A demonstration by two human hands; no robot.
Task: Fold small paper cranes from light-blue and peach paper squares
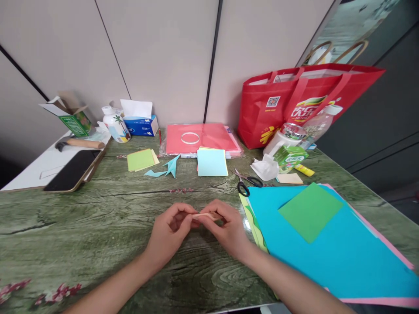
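Between my two hands, just above the middle of the table, is a small folded piece of pale paper [207, 214], seen nearly edge-on. My left hand [172, 233] pinches its left end between thumb and fingers. At the other end, my right hand [225, 226] grips it the same way, and the fingers hide much of the paper. Beyond the hands lie a folded light-blue paper figure [170, 167] and a stack of light-blue square paper [212, 162]. Black-handled scissors [244, 181] rest partly open to the right of the stack.
Large coloured sheets [314, 270] with a green square [310, 212] on top cover the right side. Green note paper [140, 160], a red packet [209, 135] and a tissue box [140, 125] sit further back. A phone [72, 170] and hammer [78, 143] lie left; a red bag [262, 113] stands behind.
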